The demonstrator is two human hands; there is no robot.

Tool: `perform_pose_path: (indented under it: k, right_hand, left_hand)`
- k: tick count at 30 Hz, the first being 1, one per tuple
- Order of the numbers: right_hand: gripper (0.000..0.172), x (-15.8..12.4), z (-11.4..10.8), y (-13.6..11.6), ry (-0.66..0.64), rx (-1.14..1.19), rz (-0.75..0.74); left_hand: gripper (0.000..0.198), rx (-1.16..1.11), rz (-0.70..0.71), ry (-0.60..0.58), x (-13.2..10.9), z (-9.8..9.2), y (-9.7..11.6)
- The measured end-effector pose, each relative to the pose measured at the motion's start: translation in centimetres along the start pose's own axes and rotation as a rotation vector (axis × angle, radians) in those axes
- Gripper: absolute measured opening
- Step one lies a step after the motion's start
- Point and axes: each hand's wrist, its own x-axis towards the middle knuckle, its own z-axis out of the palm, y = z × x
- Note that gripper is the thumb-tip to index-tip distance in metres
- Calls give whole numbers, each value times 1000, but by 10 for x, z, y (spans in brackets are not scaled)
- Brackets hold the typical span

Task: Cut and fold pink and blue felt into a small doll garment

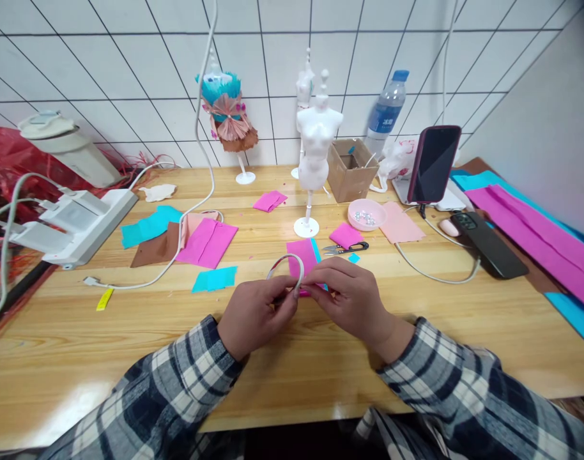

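My left hand (262, 314) is closed around the lower edge of a thin white ring (296, 258) that looks like a narrow roll of tape. Close beside it, the fingertips of my right hand (352, 300) pinch together at the ring's edge; what they grip is too small to make out. Under the fingertips lies a folded magenta crepe paper piece (301, 251) with a turquoise strip along its side. Just beyond my right hand are black-handled thread snips (347, 248), a small magenta paper square (345, 236) and a turquoise scrap (354, 258).
A bare white mannequin (315, 144) stands ahead, a paper-dressed one (229, 118) farther left. A bowl of beads (367, 214), cardboard box (350, 172) and phone (491, 246) are at right. A white cable (196, 128) hangs across the left, near a power strip (91, 227).
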Motion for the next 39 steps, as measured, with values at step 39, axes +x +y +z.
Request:
perform_pose_path:
  k: [39]
  right_hand:
    - [27,6,-9,12,-127,1142,1061]
  left_hand:
    - [27,411,-36,-28,25,-32,-91]
